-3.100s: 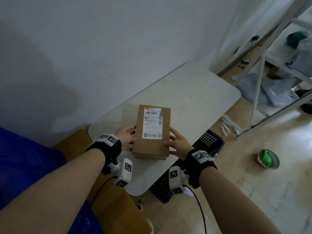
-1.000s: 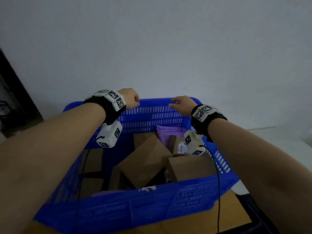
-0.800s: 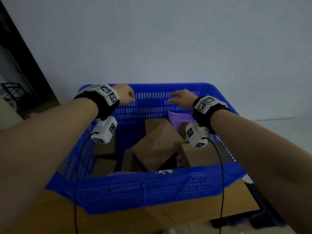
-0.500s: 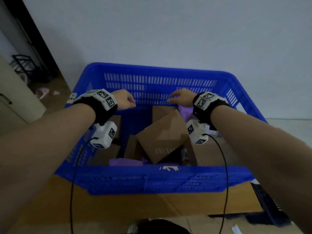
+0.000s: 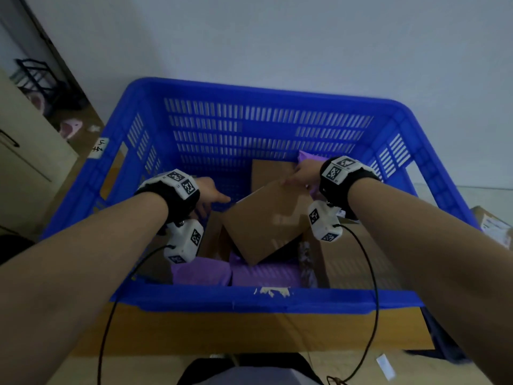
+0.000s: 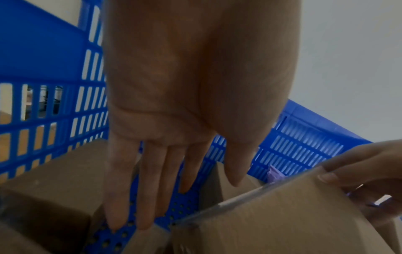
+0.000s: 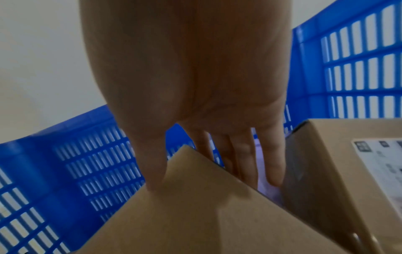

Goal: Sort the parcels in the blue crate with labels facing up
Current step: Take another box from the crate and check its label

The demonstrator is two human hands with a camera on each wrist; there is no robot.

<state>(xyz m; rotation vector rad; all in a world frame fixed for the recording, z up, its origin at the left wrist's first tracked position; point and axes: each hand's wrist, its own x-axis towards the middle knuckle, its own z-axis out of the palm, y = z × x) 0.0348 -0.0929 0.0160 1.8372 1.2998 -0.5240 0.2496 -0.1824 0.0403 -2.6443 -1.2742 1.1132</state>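
The blue crate (image 5: 266,297) holds several brown boxes and purple mailer bags. One brown box (image 5: 266,220) lies tilted on top in the middle, its plain side up. My right hand (image 5: 294,176) pinches its far upper corner, with the thumb (image 7: 152,171) on the top face and the fingers behind the edge. My left hand (image 5: 213,200) is open, with straight fingers (image 6: 143,197) pointing down at the crate floor just left of that box (image 6: 272,220), apart from it. A second box (image 7: 339,171) on the right shows a white label (image 7: 387,165) facing up.
Purple mailers (image 5: 236,273) lie along the crate's near wall, and another (image 5: 308,157) sits at the back. The crate rests on a cardboard carton (image 5: 249,329). A labelled parcel (image 5: 494,226) lies outside the crate on the right. A cream cabinet (image 5: 27,162) stands at the left.
Both hands dropped from the crate's far rim down inside it. The right hand took hold of the tilted box's corner; the left hand stretched its fingers toward the floor.
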